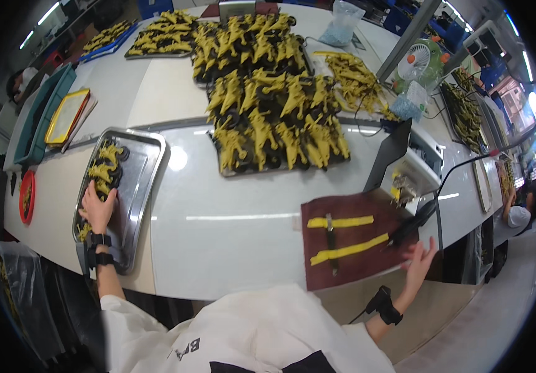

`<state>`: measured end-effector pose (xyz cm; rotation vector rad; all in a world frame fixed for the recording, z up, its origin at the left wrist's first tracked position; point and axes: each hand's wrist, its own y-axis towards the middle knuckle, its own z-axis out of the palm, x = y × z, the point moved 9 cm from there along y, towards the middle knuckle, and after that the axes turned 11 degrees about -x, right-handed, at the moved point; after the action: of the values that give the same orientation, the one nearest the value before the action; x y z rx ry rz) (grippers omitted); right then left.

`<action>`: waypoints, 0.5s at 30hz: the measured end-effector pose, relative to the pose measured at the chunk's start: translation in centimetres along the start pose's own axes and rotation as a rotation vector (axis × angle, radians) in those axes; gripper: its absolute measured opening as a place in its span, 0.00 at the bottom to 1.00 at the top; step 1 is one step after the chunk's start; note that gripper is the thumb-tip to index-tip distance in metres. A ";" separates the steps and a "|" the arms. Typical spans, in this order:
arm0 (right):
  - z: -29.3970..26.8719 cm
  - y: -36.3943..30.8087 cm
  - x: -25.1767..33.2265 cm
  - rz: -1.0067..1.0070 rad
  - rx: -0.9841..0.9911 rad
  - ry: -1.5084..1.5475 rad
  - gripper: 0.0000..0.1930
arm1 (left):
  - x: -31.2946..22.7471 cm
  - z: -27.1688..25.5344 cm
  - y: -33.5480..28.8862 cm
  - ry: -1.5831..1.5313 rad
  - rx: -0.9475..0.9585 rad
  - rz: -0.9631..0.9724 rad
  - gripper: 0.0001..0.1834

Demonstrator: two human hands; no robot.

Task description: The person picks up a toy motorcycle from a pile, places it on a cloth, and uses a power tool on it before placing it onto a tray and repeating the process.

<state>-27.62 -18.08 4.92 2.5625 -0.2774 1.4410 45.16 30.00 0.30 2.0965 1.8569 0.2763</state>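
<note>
My left hand [98, 210] is over a metal tray [132, 205] at the left, its thumb and fingers curved round a small yellow-and-black figure, largely hidden beneath the hand. More yellow-and-black figures [103, 172] lie in a row along the tray's left side. My right hand [420, 258] is in the air at the right edge of a dark red mat [361, 264], its fingers apart and holding nothing. Two yellow strips [342, 222] lie on the mat with a dark narrow strap across them. A black handheld tool [414, 222] with a cable rests beside the mat, near that hand.
Trays piled with yellow-and-black figures [262, 133] stand at the table's middle and back. Loose yellow pieces [355, 78] lie farther right, near a white box-shaped device [411, 177] and a green fan [420, 65]. A red basket [27, 198] and teal bin [44, 115] are at left.
</note>
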 end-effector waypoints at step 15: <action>2.6 5.3 -6.1 0.222 0.056 0.462 0.28 | -47.6 -18.6 -19.5 -0.922 0.056 1.153 0.48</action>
<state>-29.94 -23.38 -1.30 2.2023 -0.4622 2.0897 14.20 -12.99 13.80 2.4406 0.0763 -0.4413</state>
